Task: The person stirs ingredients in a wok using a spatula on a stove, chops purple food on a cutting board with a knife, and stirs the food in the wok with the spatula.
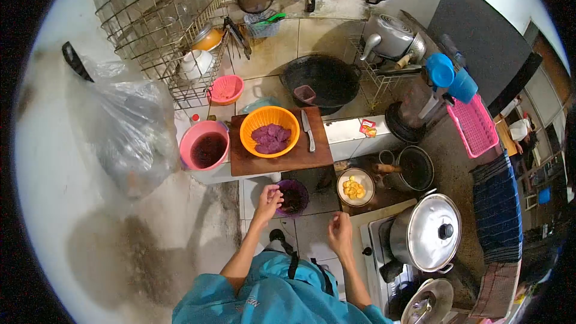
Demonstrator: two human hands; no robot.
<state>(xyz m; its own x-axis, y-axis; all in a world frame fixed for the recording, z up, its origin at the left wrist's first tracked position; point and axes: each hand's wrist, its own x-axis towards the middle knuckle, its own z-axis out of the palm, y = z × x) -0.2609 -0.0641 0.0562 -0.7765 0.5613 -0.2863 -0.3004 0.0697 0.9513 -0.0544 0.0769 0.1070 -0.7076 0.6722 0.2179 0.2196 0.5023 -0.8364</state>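
Observation:
My left hand [269, 203] is raised in front of my body, fingers curled, above a purple basin [305, 195] on the floor. Level with it on the right, my right hand [340, 232] has its fingers bent in, near a plate [356, 203] of yellow pieces [353, 188]. Whether either hand holds something small cannot be made out. Ahead, an orange basket [245, 132] of purple slices [272, 138] stands on a wooden board [252, 167], with a knife [308, 131] lying to its right. A pink bucket [186, 150] of dark liquid stands left of the board.
A large lidded pot [434, 231] sits on the stove [379, 246] at the right, with an open pan [428, 303] below it. A black wok [321, 81] lies beyond the board. A plastic bag [135, 132] hangs at the left, below a wire rack [162, 30].

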